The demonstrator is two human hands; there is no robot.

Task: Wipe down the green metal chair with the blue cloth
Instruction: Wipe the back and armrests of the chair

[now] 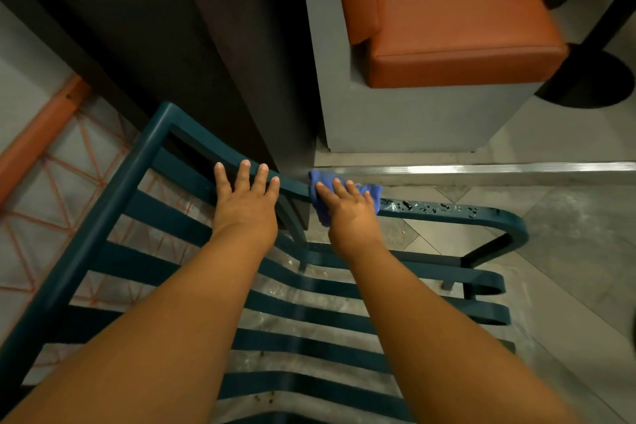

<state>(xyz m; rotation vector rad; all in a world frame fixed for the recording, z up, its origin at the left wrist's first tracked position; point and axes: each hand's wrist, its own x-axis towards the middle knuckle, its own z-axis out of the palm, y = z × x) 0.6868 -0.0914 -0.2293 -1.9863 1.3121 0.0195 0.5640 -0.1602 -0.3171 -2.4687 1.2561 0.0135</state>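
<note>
**Blue cloth halfway along the top rail**

Blue cloth [344,198] lies bunched over the top rail of the green metal chair [113,203], pressed flat there by the right hand [347,213]; its grip is slack, fingers straight and spread over the fabric, not curled round it. The left hand [246,196] rests palm-down on the same rail just to the left, its fingers also apart and straight, seemingly steadying the frame.

By the look of it the wiping step is under way on this rail. To the right of the cloth the metal carries beads of water [430,207] out to the curved corner, so the next stroke probably calls for sliding the cloth right along the bar and round that bend, keeping pressure on so the fabric does not slip off the narrow edge. The slats [309,317] nearer the camera show dull smears and likely need attention afterwards.

Beyond the rail, a dark panel [172,45] stands very close to the chair and could crowd the knuckles on the far side. Further right sits an orange upholstered bench [447,10] on a grey base, with a metal floor strip [481,170] in front. Orange-patterned flooring [51,182] shows at left.
</note>
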